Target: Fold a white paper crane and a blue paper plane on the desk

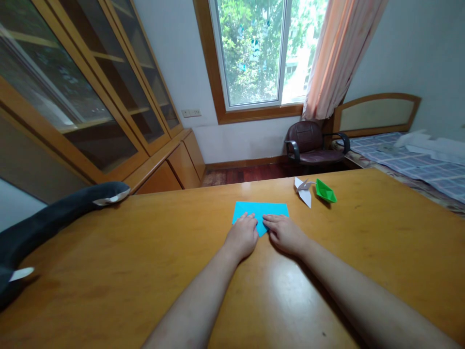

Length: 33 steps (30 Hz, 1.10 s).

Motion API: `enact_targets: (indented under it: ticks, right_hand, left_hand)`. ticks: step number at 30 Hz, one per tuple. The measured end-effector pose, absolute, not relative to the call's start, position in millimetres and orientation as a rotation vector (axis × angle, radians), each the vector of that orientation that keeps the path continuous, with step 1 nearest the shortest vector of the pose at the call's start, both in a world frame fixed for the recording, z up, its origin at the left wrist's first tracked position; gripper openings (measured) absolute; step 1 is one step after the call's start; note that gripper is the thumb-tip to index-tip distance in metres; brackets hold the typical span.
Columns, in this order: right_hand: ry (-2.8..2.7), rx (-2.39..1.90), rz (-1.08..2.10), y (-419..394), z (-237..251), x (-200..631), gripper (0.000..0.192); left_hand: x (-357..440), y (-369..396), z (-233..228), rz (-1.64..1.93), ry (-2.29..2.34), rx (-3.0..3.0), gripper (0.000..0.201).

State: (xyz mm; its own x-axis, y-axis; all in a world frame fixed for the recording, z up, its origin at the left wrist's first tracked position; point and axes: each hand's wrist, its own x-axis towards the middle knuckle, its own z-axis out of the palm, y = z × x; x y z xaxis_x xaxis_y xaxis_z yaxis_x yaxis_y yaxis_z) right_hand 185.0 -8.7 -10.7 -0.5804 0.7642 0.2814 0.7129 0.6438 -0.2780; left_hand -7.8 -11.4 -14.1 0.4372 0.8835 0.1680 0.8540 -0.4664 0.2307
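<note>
A bright blue folded sheet of paper (260, 208) lies flat on the glossy, yellow-brown wooden tabletop (145, 271), straight ahead of the person and toward the far edge. Its far edge is long and straight, running left to right; on the near side a pointed tip shows in the gap between the hands. The long axis appears to run crosswise, so the forearms come at it from the near side.

The bare left hand (242, 236) covers the sheet's near left part, and the bare right hand (286, 232) its near right part. Neither is nearer — both touch the paper, with the blue tip between them. As for the grip, the fingers of each hand rest on top of the sheet; whether the thumbs pinch an edge cannot be told, since the hands hide it.

Beyond the right hand, farther out and to the right, a white folded-paper figure with pointed wings (304, 191) lies just beside a bright green, boat-shaped paper piece (326, 192) — both apart from the blue sheet.
</note>
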Motion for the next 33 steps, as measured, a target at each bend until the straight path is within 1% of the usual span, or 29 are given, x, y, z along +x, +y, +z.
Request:
enact_targets:
  ticks: [3,8,19,27,33]
  right_hand:
    - [-2.469,-1.143,0.218,-7.6,-13.0,186.8,0.036]
    - [-2.452,-1.161,0.258,-6.8,-13.6,186.9,0.034]
    - [-2.437,-1.209,0.294,-8.8,-9.8,186.1,0.031]
    - [-2.435,-1.23,0.278,-7.5,-11.9,185.2,0.038]
    - [-2.499,-1.262,0.187,-10.1,-5.7,181.4,0.045]
  left_hand:
    - [-6.0,-11.0,-13.1,0.413,1.557,2.564,0.028]
    - [-5.3,-10.0,-12.7,0.412,1.528,2.619,0.034]
    - [-0.8,-12.1,-8.9,0.334,1.606,2.541,0.036]
    - [0.2,-11.2,-9.0,0.33,1.603,2.553,0.034]
    - [0.1,-11.2,-10.6,0.33,1.603,2.57,0.036]
